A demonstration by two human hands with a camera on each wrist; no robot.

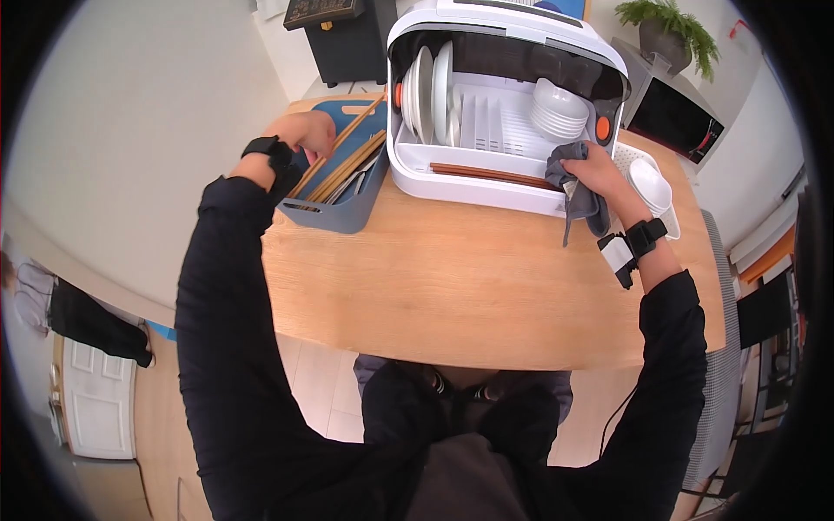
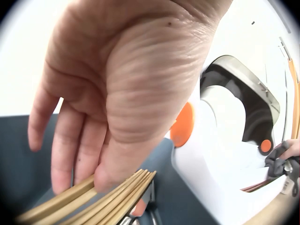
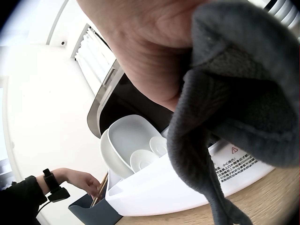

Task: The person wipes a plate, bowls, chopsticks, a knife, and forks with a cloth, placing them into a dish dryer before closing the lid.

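Note:
My left hand (image 1: 311,133) reaches over a blue-grey bin (image 1: 352,217), thumb and fingertips pinching light wooden chopsticks (image 2: 70,199). More chopsticks (image 1: 347,171) lie slanted in the bin, with metal cutlery (image 1: 354,184) beside them. At the front right of a white dish cabinet (image 1: 482,196), my right hand (image 1: 601,169) grips a dark grey cloth (image 1: 586,204), whose end hangs over the front wall. Dark brown chopsticks (image 1: 486,173) lie in the cabinet's front trough, their right ends next to the cloth.
White plates (image 1: 421,95) stand in the cabinet's left rack and stacked bowls (image 1: 558,110) sit at its right. The dark lid is raised. A white basket (image 1: 638,156) with white dishes is to the right, near a microwave (image 1: 673,117). A person (image 1: 82,317) stands far left.

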